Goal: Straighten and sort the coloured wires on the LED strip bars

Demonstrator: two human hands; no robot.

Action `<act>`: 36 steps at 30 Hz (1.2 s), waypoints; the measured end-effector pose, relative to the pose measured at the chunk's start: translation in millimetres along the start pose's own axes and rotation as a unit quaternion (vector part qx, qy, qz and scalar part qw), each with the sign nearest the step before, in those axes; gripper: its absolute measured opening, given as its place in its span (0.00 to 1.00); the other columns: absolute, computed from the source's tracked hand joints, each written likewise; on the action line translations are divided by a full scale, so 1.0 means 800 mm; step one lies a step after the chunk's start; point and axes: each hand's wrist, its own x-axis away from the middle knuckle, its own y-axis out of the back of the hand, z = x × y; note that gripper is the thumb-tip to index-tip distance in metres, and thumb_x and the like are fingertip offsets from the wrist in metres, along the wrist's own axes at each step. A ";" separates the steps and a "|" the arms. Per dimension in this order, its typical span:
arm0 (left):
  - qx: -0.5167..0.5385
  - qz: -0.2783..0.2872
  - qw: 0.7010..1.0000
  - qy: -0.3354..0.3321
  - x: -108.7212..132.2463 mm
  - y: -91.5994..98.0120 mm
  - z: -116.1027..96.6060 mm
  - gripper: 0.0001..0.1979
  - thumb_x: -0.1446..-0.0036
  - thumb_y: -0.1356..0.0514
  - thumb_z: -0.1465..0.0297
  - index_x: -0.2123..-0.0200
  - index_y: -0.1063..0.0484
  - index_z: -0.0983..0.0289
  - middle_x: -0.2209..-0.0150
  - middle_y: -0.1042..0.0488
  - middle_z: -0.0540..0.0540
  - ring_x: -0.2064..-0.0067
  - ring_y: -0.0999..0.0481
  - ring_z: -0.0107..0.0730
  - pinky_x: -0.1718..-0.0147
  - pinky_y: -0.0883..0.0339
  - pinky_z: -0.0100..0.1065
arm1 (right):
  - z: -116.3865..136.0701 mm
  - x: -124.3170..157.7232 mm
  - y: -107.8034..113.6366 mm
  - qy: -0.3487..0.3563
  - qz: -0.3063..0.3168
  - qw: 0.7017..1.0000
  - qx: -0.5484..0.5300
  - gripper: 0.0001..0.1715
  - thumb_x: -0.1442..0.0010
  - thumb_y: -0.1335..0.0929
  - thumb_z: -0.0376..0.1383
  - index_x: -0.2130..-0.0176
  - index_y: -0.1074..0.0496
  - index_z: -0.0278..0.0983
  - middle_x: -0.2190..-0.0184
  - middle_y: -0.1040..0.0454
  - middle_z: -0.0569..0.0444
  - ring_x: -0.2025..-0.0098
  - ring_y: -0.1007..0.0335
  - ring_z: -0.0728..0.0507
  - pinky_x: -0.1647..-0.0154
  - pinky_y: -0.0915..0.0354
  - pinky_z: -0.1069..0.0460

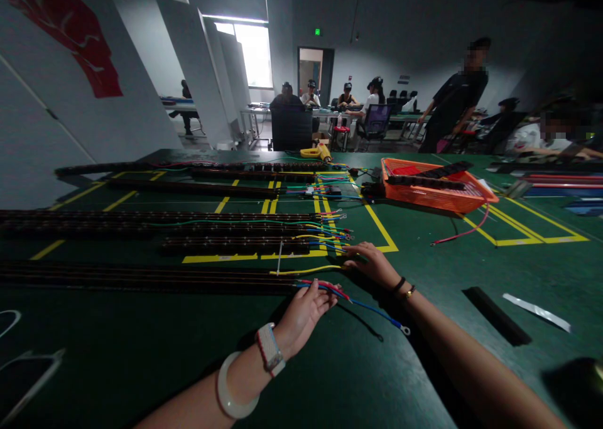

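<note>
My left hand [306, 311] lies palm up with its fingers apart beneath the red and blue wires [332, 288] at the end of the nearest dark cable bundle [151, 275]. A blue wire with a ring terminal [404, 330] reaches past it to the right. Farther right and higher, my right hand [370, 262] has its fingers bent together on the end of a yellow wire [315, 269]. More dark strips [235, 245] with coloured wires and ring terminals lie just beyond. A white tie [280, 257] stands up from the bundles.
An orange basket [433, 200] holds dark strips at the back right, with a yellow heat gun [318, 152] left of it. A black strip [497, 316] and a white strip [537, 311] lie at right. Several people sit or stand beyond the green table [424, 278].
</note>
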 end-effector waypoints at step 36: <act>-0.045 0.024 0.999 0.010 0.002 0.002 0.000 0.15 0.40 0.47 0.63 0.65 0.28 0.70 0.63 0.24 0.63 0.59 0.24 0.37 0.54 0.35 0.40 | 0.085 -0.018 0.026 -0.068 0.239 0.948 0.197 0.14 0.38 0.35 0.40 0.71 0.27 0.35 0.74 0.26 0.52 0.73 0.33 0.49 0.73 0.48 0.55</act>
